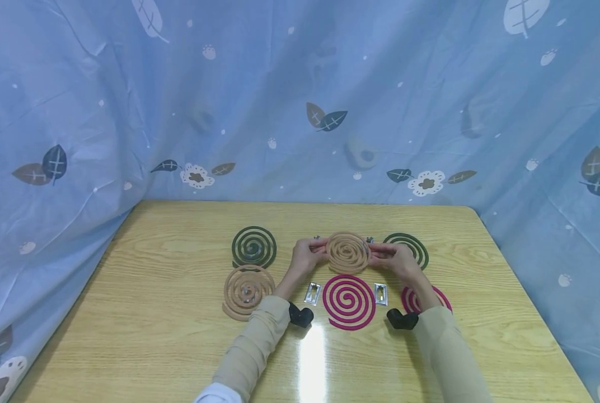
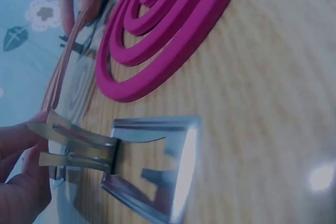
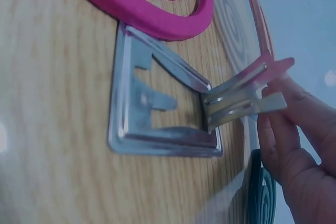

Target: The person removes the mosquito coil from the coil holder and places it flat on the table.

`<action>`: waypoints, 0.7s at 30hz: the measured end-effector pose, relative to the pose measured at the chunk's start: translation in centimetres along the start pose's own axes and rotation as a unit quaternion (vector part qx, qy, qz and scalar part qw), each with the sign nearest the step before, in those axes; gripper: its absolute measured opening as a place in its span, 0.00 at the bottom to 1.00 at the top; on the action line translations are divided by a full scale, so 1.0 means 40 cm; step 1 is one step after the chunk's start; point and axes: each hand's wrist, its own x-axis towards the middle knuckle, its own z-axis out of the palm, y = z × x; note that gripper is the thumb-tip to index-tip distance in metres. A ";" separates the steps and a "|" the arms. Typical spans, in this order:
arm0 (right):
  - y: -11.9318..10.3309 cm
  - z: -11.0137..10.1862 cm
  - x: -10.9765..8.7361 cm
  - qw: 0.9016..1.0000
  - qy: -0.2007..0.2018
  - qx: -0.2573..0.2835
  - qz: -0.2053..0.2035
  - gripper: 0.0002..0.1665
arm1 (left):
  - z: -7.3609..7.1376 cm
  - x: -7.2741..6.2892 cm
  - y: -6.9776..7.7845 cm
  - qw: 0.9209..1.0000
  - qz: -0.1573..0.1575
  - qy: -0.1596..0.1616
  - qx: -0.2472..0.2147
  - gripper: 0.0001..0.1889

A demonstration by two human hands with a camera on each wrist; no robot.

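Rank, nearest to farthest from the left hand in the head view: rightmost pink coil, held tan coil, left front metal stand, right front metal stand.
From the left hand:
1. Held tan coil: in its grip.
2. Left front metal stand: below it.
3. Right front metal stand: to its right.
4. Rightmost pink coil: far right, partly hidden.

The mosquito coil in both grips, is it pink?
No, the left grip and right grip hold a tan mosquito coil between them, while a pink mosquito coil lies on the wooden table.
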 end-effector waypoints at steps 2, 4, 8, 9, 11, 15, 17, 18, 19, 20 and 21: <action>-0.001 0.001 0.003 1.000 0.007 -0.003 0.001 0.25 | 0.000 0.005 -0.001 1.000 -0.005 0.004 0.002 0.19; -0.003 0.003 0.006 1.000 0.013 -0.006 0.002 0.25 | 0.000 0.009 -0.001 1.000 -0.009 0.009 0.003 0.20; -0.003 0.011 0.013 1.000 0.023 -0.014 0.005 0.25 | 0.000 0.013 -0.002 1.000 -0.014 0.016 0.001 0.20; -0.003 0.013 0.015 1.000 0.025 -0.017 0.005 0.25 | 0.000 0.013 -0.003 1.000 -0.015 0.018 -0.001 0.20; -0.002 0.017 0.019 0.999 0.028 -0.019 0.008 0.24 | 0.001 0.013 -0.003 1.000 -0.014 0.022 0.003 0.20; -0.010 0.027 0.027 0.999 0.030 -0.024 0.015 0.24 | 0.000 0.012 -0.003 0.999 -0.017 0.034 0.018 0.19; -0.017 0.031 0.030 0.999 0.031 -0.028 0.020 0.23 | -0.001 0.012 -0.002 0.999 -0.017 0.040 0.026 0.19; -0.020 0.033 0.031 0.999 0.031 -0.030 0.023 0.23 | -0.001 0.013 -0.002 0.999 -0.018 0.042 0.027 0.18; -0.024 0.034 0.032 0.999 0.032 -0.032 0.025 0.23 | -0.001 0.014 -0.002 0.999 -0.018 0.043 0.026 0.18; -0.027 0.036 0.033 0.998 0.033 -0.035 0.029 0.23 | -0.001 0.014 -0.001 0.998 -0.021 0.045 0.024 0.18; -0.031 0.037 0.033 0.998 0.035 -0.039 0.032 0.23 | -0.001 0.015 -0.001 0.998 -0.022 0.045 0.023 0.18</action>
